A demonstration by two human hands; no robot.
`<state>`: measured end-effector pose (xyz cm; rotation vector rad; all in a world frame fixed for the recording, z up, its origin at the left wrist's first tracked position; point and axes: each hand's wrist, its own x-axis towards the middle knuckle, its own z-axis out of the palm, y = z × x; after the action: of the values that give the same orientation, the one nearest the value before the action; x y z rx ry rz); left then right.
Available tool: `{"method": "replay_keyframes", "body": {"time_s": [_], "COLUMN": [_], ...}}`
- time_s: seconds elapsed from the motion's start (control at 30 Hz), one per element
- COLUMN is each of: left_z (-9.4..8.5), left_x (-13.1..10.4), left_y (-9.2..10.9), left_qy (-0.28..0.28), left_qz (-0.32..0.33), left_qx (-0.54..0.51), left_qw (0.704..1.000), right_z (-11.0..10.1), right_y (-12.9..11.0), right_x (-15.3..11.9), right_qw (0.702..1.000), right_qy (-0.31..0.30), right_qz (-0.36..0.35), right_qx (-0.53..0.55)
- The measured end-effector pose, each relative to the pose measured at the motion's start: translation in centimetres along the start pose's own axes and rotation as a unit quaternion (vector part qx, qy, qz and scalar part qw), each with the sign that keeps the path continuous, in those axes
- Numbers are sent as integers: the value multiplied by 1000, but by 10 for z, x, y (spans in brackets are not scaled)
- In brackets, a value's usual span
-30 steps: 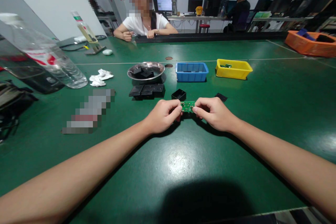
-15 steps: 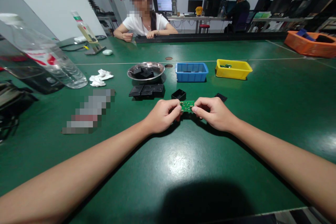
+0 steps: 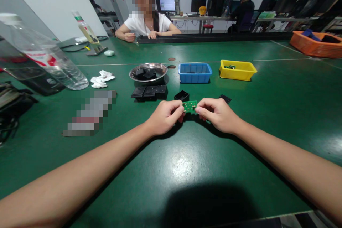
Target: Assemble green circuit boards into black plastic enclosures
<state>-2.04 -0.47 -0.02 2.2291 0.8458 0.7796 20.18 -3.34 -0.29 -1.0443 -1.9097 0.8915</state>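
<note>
A small green circuit board (image 3: 190,105) is held level above the table between my two hands. My left hand (image 3: 167,117) pinches its left end, and my right hand (image 3: 217,114) pinches its right end, both with curled fingers. Just behind the board sits an open black box (image 3: 182,95). A flat black piece (image 3: 225,98) lies behind my right hand, partly hidden by it. Several black parts (image 3: 149,92) stand in a row behind my left hand.
Farther back are a metal bowl (image 3: 161,74) of black parts, a blue bin (image 3: 195,78) and a yellow bin (image 3: 237,74) with green boards. Bottles (image 3: 53,60) and crumpled tissue (image 3: 103,78) are at the left, an orange basket (image 3: 315,48) far right. A person (image 3: 148,25) sits opposite.
The circuit board has shifted very slightly up and to the left and its tilt has changed a little. Both hands still grip it.
</note>
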Motion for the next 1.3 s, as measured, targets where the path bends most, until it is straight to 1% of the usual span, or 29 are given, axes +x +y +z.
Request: {"method": "replay_keyframes", "body": {"time_s": [0.2, 0.37, 0.57, 0.8, 1.0, 1.3], "left_z": [0, 0, -1, -1, -1, -1], "left_x": [0, 0, -1, 0, 1, 0], "left_y": [1, 1, 2, 3, 3, 3], "left_qy": [7, 2, -3, -4, -6, 4], "left_qz": [5, 0, -2, 3, 7, 6], "left_qx": [3, 3, -9, 14, 20, 13], "left_qw": [1000, 1000, 1000, 1000, 1000, 1000], "right_z": [1, 0, 0, 0, 0, -1], "right_y": [0, -1, -2, -2, 0, -2], "right_x": [0, 1, 0, 1, 1, 1], "right_qw": [1000, 999, 1000, 999, 998, 1000], "right_qy": [-2, -4, -2, 4, 4, -4], "right_qz": [17, 21, 21, 7, -1, 8], "right_qx": [25, 31, 9, -45, -64, -30]}}
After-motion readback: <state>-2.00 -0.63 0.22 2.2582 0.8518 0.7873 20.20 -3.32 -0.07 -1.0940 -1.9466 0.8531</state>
